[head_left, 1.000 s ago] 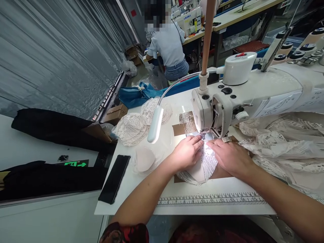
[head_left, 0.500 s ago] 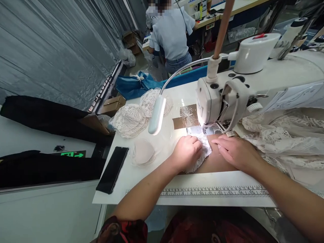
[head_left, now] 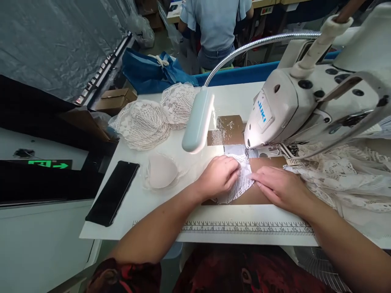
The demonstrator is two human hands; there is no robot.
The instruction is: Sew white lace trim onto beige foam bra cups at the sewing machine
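A small white lace piece lies under the lit needle area of the white sewing machine. My left hand is curled down on its left side, the fingers bent and closed on the fabric. From the other side, my right hand reaches the right edge of the lace, its fingertips pressed together there; the thumb is partly hidden. Brown tape on the machine bed shows beneath both hands. Close to my right wrist lies a heap of cream lace fabric.
A lamp head on a bent metal neck hangs left of the machine. Stacked lace cups, a beige cup and a black phone lie on the left. A printed ruler runs along the front edge. A person sits beyond.
My view has moved closer and lower over the machine. The right fingertips, earlier apart from the lace, now meet its right edge. My left hand stays on the lace.
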